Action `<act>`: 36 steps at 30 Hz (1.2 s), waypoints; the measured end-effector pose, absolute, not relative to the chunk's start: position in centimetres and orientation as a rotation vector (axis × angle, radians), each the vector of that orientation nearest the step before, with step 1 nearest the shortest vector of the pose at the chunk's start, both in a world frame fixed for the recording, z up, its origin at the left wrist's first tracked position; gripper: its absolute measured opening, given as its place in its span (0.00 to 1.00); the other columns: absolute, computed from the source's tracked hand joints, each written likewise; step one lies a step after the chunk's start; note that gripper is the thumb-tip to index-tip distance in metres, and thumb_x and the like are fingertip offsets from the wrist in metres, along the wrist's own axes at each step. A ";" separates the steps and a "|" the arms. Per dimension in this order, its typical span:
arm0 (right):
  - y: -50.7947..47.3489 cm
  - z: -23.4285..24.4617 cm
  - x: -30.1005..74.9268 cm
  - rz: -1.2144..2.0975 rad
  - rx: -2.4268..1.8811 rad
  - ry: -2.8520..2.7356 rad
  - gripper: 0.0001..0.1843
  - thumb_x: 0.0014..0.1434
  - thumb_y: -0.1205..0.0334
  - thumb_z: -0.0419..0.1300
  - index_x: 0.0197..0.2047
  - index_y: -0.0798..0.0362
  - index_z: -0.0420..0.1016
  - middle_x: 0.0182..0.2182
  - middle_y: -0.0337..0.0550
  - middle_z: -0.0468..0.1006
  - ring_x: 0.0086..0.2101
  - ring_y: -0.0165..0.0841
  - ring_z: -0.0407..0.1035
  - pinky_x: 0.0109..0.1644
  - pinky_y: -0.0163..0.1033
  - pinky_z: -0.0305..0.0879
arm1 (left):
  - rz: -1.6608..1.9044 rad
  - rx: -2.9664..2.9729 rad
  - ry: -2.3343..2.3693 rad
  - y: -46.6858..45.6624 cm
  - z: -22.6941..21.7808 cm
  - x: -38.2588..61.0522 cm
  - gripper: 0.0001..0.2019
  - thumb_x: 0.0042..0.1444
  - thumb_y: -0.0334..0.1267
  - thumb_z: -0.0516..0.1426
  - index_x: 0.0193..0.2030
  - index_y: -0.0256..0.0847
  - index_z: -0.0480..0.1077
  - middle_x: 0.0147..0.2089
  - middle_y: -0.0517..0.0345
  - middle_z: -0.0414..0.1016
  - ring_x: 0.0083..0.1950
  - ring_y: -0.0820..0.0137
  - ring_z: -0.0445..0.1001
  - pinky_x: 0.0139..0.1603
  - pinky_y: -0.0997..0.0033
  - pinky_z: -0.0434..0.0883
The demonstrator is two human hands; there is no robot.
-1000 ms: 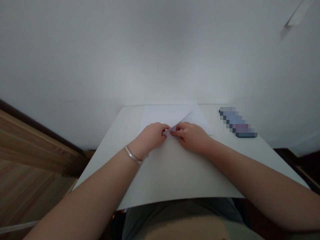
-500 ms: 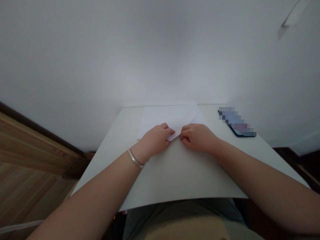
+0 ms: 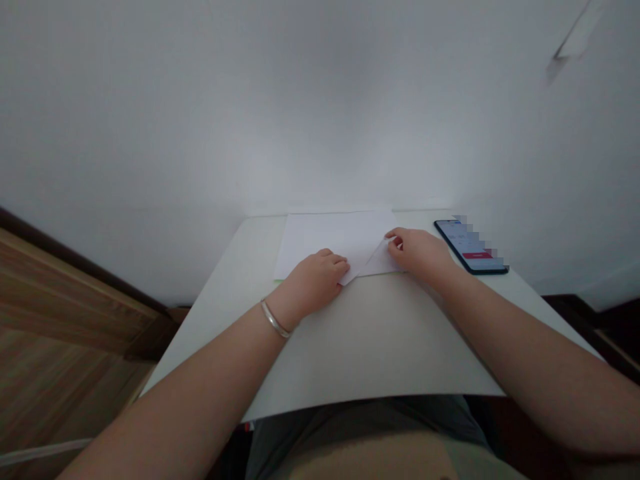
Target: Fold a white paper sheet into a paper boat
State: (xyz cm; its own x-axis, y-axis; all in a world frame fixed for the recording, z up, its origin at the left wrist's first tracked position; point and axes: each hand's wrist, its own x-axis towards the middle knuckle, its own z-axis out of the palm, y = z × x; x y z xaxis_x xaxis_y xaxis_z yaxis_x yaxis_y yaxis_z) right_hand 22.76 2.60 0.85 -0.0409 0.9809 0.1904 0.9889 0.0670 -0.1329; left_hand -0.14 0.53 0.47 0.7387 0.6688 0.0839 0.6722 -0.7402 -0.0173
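Observation:
A white sheet of paper (image 3: 320, 233) lies at the far side of the white table, with a folded flap on its right part and a pale green edge showing at the lower left. My left hand (image 3: 323, 277) grips the near edge of the sheet, fingers bent on top and the thumb mostly hidden. At the slanted fold on the right, my right hand (image 3: 413, 250) pinches the paper between thumb and forefinger, the other fingers curled. A silver bangle (image 3: 273, 319) circles my left wrist.
A smartphone (image 3: 467, 250) with a lit screen lies right of the paper on the white table (image 3: 370, 353). Behind the table rises a white wall (image 3: 320, 120). Wooden furniture (image 3: 75, 300) stands at the left.
My right hand has moved from the paper's near edge up and to the right, along the slanted fold. My left hand stays nearly in place, its fingers now flatter on the sheet.

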 end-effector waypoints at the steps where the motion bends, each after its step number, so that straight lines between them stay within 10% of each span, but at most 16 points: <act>1: 2.6 0.8 22.7 -0.033 -1.996 -2.097 0.19 0.59 0.56 0.51 0.50 0.46 0.76 0.39 0.46 0.81 0.37 0.39 0.74 0.34 0.40 0.62 | -0.100 -2.885 -1.109 0.5 0.5 -0.1 0.15 0.53 0.28 0.54 0.48 0.35 0.72 0.47 0.48 0.75 0.52 0.61 0.69 0.55 0.62 0.68; 9: 3.0 0.0 22.9 0.253 -1.841 -1.806 0.18 0.57 0.58 0.54 0.49 0.47 0.76 0.35 0.42 0.82 0.35 0.36 0.74 0.37 0.39 0.66 | -0.114 -2.717 -1.337 0.1 0.6 -0.1 0.29 0.59 0.26 0.47 0.68 0.42 0.53 0.41 0.50 0.76 0.42 0.66 0.74 0.43 0.68 0.70; 16: 3.8 -1.3 22.3 0.763 -1.337 -1.600 0.20 0.57 0.63 0.52 0.52 0.54 0.70 0.45 0.50 0.80 0.44 0.34 0.74 0.46 0.41 0.69 | -0.400 -2.604 -1.590 0.2 0.6 -0.2 0.24 0.61 0.34 0.49 0.65 0.39 0.58 0.39 0.49 0.76 0.41 0.64 0.75 0.43 0.68 0.70; 20: 3.2 -1.9 21.3 0.843 -1.241 -1.754 0.22 0.58 0.64 0.54 0.56 0.51 0.66 0.48 0.47 0.79 0.44 0.33 0.74 0.48 0.42 0.69 | -0.520 -2.595 -1.727 0.2 0.9 -0.2 0.34 0.60 0.33 0.49 0.71 0.40 0.41 0.35 0.52 0.78 0.35 0.65 0.76 0.38 0.68 0.70; 26: 2.3 -2.3 21.0 0.793 -1.203 -1.941 0.24 0.57 0.66 0.56 0.58 0.51 0.64 0.48 0.48 0.79 0.44 0.32 0.74 0.51 0.44 0.68 | -0.754 -2.879 -1.691 0.0 1.2 -0.2 0.21 0.58 0.31 0.47 0.55 0.40 0.72 0.51 0.53 0.77 0.51 0.66 0.75 0.56 0.66 0.68; 30: 2.4 -2.6 21.1 0.806 -1.158 -1.935 0.25 0.55 0.66 0.56 0.58 0.52 0.65 0.49 0.50 0.77 0.46 0.34 0.73 0.51 0.45 0.68 | -0.814 -3.111 -1.540 0.3 0.7 -0.3 0.25 0.55 0.26 0.44 0.58 0.37 0.70 0.58 0.55 0.72 0.59 0.69 0.69 0.62 0.67 0.64; 36: 2.5 -2.7 20.9 0.933 -1.055 -1.876 0.30 0.50 0.74 0.52 0.57 0.53 0.65 0.54 0.51 0.74 0.50 0.35 0.71 0.57 0.47 0.66 | -0.605 -2.940 -1.202 0.9 -0.2 -0.1 0.25 0.57 0.25 0.47 0.61 0.40 0.66 0.46 0.50 0.78 0.45 0.66 0.75 0.47 0.65 0.72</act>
